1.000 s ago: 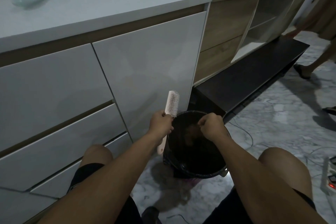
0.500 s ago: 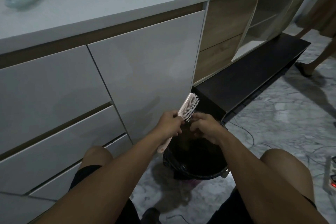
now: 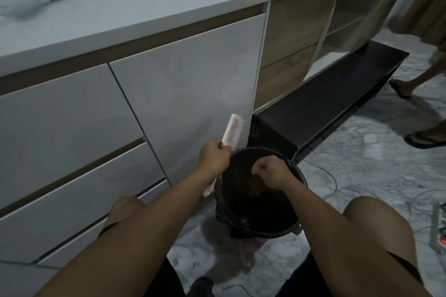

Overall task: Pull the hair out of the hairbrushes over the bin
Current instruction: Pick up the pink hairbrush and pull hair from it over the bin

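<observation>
Left grip [image 3: 213,158] grasping the pink hairbrush [image 3: 231,132] upright, just left of the black bin [image 3: 296,226]; right grip [image 3: 271,172] hovering over the bin's opening, fingers curled, pinched contents impossible to tell.

floor [image 3: 362,176]: marble | on it: bin [image 3: 298,222], cables [image 3: 330,176], power strip [image 3: 438,231]
</observation>
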Action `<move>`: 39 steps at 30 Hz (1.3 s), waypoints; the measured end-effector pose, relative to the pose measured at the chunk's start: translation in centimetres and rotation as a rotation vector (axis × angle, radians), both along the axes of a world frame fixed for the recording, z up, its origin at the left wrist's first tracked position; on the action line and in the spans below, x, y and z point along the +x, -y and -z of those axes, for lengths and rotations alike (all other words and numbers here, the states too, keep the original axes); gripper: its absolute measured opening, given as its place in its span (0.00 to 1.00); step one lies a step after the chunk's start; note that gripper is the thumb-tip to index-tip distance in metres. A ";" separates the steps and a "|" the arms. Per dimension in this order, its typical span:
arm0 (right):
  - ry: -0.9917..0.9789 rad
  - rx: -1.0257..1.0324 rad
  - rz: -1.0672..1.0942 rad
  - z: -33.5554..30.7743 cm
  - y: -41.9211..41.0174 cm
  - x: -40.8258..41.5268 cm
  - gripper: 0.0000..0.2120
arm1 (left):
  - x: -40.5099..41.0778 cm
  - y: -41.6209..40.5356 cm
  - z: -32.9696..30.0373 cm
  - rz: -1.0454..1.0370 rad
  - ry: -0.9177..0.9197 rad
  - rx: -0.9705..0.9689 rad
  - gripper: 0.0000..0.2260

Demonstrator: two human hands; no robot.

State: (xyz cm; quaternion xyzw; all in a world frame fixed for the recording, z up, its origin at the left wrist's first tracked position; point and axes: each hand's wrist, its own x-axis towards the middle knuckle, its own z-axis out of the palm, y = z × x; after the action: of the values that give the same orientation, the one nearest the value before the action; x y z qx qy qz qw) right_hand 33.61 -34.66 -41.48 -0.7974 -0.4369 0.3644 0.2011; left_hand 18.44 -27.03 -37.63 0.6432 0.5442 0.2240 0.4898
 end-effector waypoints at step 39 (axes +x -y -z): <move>-0.416 0.308 0.306 -2.0 -0.2 -1.3 0.06 | -1.0 1.5 3.0 0.159 0.095 -0.248 0.07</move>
State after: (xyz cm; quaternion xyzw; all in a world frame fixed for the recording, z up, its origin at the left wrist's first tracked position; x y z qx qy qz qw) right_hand 32.35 -34.51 -39.49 -0.7223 -0.3113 0.4149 0.4574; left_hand 17.45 -28.55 -40.67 0.6074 0.4913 0.1458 0.6070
